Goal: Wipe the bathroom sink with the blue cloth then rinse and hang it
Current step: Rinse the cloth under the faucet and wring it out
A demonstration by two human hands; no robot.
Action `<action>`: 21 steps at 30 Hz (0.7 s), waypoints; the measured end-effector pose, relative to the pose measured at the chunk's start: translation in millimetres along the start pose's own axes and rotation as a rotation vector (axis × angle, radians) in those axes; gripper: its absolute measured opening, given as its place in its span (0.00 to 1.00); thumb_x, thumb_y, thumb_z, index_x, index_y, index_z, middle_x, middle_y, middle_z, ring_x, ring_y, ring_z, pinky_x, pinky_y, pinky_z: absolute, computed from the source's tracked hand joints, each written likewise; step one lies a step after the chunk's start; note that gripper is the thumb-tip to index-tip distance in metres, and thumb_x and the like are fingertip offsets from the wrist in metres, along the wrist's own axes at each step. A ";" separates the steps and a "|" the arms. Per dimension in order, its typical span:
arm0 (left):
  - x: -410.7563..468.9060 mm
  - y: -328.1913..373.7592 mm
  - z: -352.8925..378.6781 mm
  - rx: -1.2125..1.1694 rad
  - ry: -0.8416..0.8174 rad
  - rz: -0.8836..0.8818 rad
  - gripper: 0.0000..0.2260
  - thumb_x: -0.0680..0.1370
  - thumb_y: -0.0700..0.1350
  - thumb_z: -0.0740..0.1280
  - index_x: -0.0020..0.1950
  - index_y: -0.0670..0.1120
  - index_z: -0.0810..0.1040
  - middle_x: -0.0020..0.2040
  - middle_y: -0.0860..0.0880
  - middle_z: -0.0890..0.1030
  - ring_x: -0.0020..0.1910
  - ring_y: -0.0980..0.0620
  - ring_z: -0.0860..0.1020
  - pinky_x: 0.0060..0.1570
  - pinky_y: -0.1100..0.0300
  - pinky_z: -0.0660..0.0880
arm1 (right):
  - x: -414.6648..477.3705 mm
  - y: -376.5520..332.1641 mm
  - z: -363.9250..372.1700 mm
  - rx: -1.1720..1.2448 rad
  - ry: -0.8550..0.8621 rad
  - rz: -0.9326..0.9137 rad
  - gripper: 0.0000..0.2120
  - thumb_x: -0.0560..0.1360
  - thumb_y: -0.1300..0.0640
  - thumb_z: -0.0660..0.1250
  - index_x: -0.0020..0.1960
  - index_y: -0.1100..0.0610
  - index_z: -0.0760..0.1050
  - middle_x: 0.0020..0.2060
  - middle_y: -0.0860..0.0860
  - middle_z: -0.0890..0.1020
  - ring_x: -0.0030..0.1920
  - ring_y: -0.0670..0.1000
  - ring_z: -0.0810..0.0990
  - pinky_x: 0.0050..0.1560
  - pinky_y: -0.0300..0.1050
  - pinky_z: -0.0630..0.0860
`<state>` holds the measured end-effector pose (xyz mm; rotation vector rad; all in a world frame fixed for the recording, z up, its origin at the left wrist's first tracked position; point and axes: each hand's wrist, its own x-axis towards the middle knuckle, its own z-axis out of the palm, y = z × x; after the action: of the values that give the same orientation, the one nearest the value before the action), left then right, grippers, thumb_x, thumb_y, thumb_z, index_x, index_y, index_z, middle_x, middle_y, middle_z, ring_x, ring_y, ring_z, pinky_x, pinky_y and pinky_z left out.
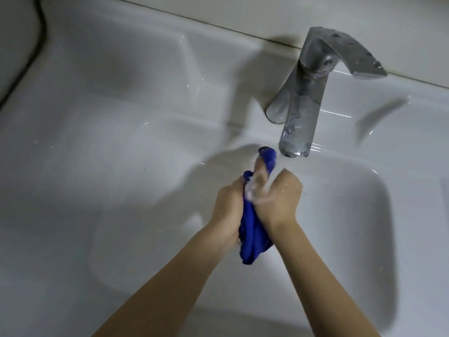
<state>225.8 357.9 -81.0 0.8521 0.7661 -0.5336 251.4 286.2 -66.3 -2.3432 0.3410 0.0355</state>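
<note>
The blue cloth (252, 235) is bunched between both hands over the white sink basin (359, 215). My left hand (228, 205) grips its left side and my right hand (279, 200) grips its right side, fists pressed together. A fold of the cloth sticks up just under the spout. Water runs from the metal faucet (303, 103) onto the cloth and my fingers. The lower end of the cloth hangs below my wrists.
The faucet's lever handle (354, 54) points right near the back wall. A wide white counter ledge (97, 117) spreads to the left of the basin. A dark cable (31, 49) runs down the far left edge.
</note>
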 end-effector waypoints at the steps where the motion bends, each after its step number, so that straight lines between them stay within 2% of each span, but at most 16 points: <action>1: 0.8 -0.3 -0.6 0.002 0.026 0.018 0.17 0.79 0.47 0.64 0.31 0.46 0.80 0.29 0.47 0.80 0.30 0.49 0.79 0.34 0.62 0.75 | 2.5 9.2 -2.5 0.050 0.023 0.072 0.26 0.80 0.48 0.59 0.26 0.54 0.57 0.18 0.46 0.63 0.21 0.46 0.61 0.29 0.45 0.62; 4: 6.9 1.6 -3.7 -0.051 0.033 -0.015 0.16 0.76 0.52 0.65 0.31 0.47 0.80 0.39 0.45 0.82 0.39 0.45 0.80 0.49 0.54 0.74 | -49.3 21.6 -13.7 0.225 -0.050 0.191 0.25 0.79 0.50 0.61 0.27 0.54 0.57 0.20 0.46 0.63 0.23 0.44 0.60 0.28 0.44 0.61; 6: 8.8 1.0 -6.5 -0.052 0.049 -0.038 0.16 0.77 0.49 0.62 0.30 0.45 0.74 0.32 0.44 0.76 0.32 0.46 0.77 0.43 0.57 0.72 | -85.7 9.1 -14.7 0.283 -0.129 0.090 0.25 0.78 0.47 0.62 0.27 0.55 0.59 0.19 0.47 0.65 0.22 0.48 0.64 0.26 0.46 0.64; 8: 6.6 -1.3 -4.6 -0.045 0.018 -0.028 0.15 0.76 0.41 0.60 0.28 0.47 0.68 0.27 0.49 0.68 0.26 0.53 0.71 0.33 0.63 0.68 | -73.4 0.2 -7.3 0.090 -0.104 -0.149 0.23 0.76 0.45 0.59 0.26 0.51 0.57 0.19 0.47 0.64 0.22 0.50 0.67 0.26 0.47 0.66; 9: 4.9 -2.4 -2.1 -0.042 0.004 -0.017 0.16 0.76 0.41 0.61 0.27 0.48 0.68 0.27 0.50 0.68 0.26 0.54 0.70 0.30 0.63 0.69 | -54.2 -0.9 -2.0 -0.017 -0.070 -0.201 0.22 0.76 0.45 0.58 0.27 0.50 0.56 0.19 0.47 0.64 0.22 0.51 0.67 0.27 0.47 0.65; 11: 4.9 -4.4 -1.0 -0.003 0.053 0.010 0.20 0.78 0.47 0.64 0.26 0.47 0.75 0.28 0.47 0.75 0.27 0.51 0.75 0.33 0.61 0.74 | -13.6 1.4 0.0 -0.081 -0.065 -0.113 0.24 0.77 0.46 0.59 0.26 0.52 0.58 0.19 0.47 0.65 0.22 0.50 0.65 0.28 0.47 0.63; 13: 2.8 -2.2 -0.8 -0.005 0.073 0.027 0.14 0.77 0.48 0.67 0.32 0.45 0.80 0.34 0.44 0.80 0.33 0.46 0.80 0.40 0.57 0.76 | 1.5 18.6 -3.4 0.023 -0.016 0.051 0.25 0.78 0.48 0.59 0.27 0.54 0.57 0.18 0.46 0.64 0.22 0.47 0.60 0.30 0.45 0.61; 16: 4.3 3.8 -1.5 -0.063 0.068 0.006 0.13 0.76 0.50 0.64 0.34 0.45 0.75 0.35 0.43 0.75 0.37 0.43 0.76 0.43 0.55 0.74 | -50.9 26.9 -12.3 0.252 -0.068 0.185 0.25 0.79 0.49 0.60 0.26 0.52 0.57 0.19 0.45 0.64 0.23 0.45 0.60 0.29 0.46 0.62; 18: 11.4 1.7 -7.3 -0.068 0.122 -0.008 0.17 0.78 0.50 0.62 0.30 0.45 0.74 0.30 0.46 0.74 0.36 0.45 0.73 0.43 0.56 0.71 | -82.3 10.7 -11.2 0.275 -0.119 0.043 0.25 0.78 0.47 0.61 0.26 0.51 0.58 0.19 0.46 0.64 0.23 0.47 0.63 0.27 0.46 0.64; 20: 9.7 -1.6 -6.6 -0.015 0.083 0.021 0.23 0.80 0.45 0.56 0.24 0.48 0.70 0.24 0.51 0.70 0.29 0.52 0.70 0.34 0.63 0.70 | -62.6 -3.5 -3.5 0.065 -0.069 -0.185 0.21 0.76 0.44 0.57 0.27 0.50 0.57 0.19 0.46 0.64 0.22 0.49 0.66 0.27 0.48 0.66; 21: 5.2 0.0 -1.8 -0.039 0.043 0.018 0.25 0.80 0.44 0.56 0.22 0.48 0.71 0.23 0.51 0.71 0.26 0.54 0.71 0.30 0.65 0.71 | -40.8 -8.3 0.9 -0.039 -0.029 -0.226 0.20 0.75 0.45 0.56 0.28 0.51 0.59 0.20 0.47 0.66 0.23 0.52 0.69 0.28 0.49 0.67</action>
<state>228.4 358.8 -85.8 0.8352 0.8049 -0.4844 214.2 302.1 -56.1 -2.4029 0.0600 -0.0329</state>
